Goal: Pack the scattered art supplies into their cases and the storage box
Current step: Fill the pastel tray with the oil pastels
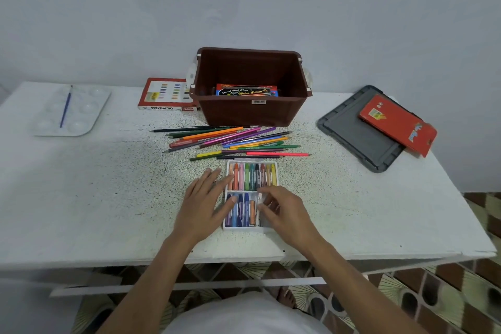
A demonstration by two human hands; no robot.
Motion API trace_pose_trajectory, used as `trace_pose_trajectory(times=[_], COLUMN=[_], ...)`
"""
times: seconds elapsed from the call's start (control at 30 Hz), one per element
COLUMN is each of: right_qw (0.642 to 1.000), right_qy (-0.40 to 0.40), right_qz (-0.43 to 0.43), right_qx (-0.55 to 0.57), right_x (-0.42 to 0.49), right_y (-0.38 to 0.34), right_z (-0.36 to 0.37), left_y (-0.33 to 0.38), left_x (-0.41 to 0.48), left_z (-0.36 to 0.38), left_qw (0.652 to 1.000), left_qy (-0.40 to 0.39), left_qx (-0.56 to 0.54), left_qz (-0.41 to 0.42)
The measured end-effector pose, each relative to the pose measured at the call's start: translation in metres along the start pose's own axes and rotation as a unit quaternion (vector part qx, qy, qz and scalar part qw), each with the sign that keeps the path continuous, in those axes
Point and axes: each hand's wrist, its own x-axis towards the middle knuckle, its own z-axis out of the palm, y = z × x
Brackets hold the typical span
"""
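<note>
My left hand [203, 203] lies flat, fingers straight, against the oil pastel tray [252, 227] on the table [108, 198], while my right hand [287, 211] curls its fingers over the tray's near-right corner, hold unclear.

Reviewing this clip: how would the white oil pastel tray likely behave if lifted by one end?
The pastel tray looks like thin moulded plastic, so it would probably flex. Its near row has an unfilled gap at the right, so those oil pastels could roll or slide if tilted.

Left grip [206, 200] lies flat, fingers straight; right grip [284, 211] curls its fingers.
</note>
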Motion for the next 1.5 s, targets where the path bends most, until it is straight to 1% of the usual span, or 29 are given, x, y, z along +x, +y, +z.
trace_pose_trajectory(times=[0.1, 0.2, 0.47, 0.73, 0.83, 1.0, 1.07, 1.3, 1.37, 1.5], right_qw=[0.998, 0.997, 0.998, 0.996, 0.996, 0.989, 0.985, 0.954, 0.950, 0.954], right_qy=[-0.009, -0.020, -0.017, -0.031, -0.011, 0.044, 0.054, 0.026, 0.017, 0.001], right_qz=[-0.013, -0.014, 0.021, 0.012, 0.010, -0.007, -0.017, -0.086, -0.077, -0.064], right_qx=[-0.055, -0.080, -0.061, -0.078, -0.091, -0.142, -0.165, -0.287, -0.303, -0.294], right_x=[0.002, 0.002, 0.004, 0.013, 0.023, 0.046, 0.059, 0.097, 0.102, 0.108], right_y=[0.001, 0.003, 0.005, 0.005, 0.006, 0.007, 0.012, 0.023, 0.025, 0.027], right_z=[0.002, 0.005, 0.007, 0.000, -0.004, -0.011, -0.012, -0.010, -0.008, -0.003], left_y=[0.000, -0.001, 0.000, 0.001, 0.001, 0.001, 0.001, 0.004, 0.004, 0.002], left_x=[0.000, 0.000, 0.000, 0.000, 0.000, 0.000, 0.000, -0.001, -0.001, 0.000], left_z=[0.000, 0.001, -0.001, -0.001, -0.001, -0.001, -0.002, -0.004, -0.004, -0.002], left_qw=[1.000, 1.000, 1.000, 1.000, 1.000, 1.000, 1.000, 1.000, 1.000, 1.000], left_qy=[-0.001, -0.002, -0.004, -0.005, -0.005, -0.002, 0.000, -0.001, 0.000, 0.004], left_qx=[0.000, 0.000, -0.001, -0.002, -0.001, -0.001, -0.005, -0.003, -0.001, 0.001], left_qz=[-0.003, -0.005, -0.006, -0.006, -0.006, -0.004, -0.004, -0.009, -0.007, -0.006])
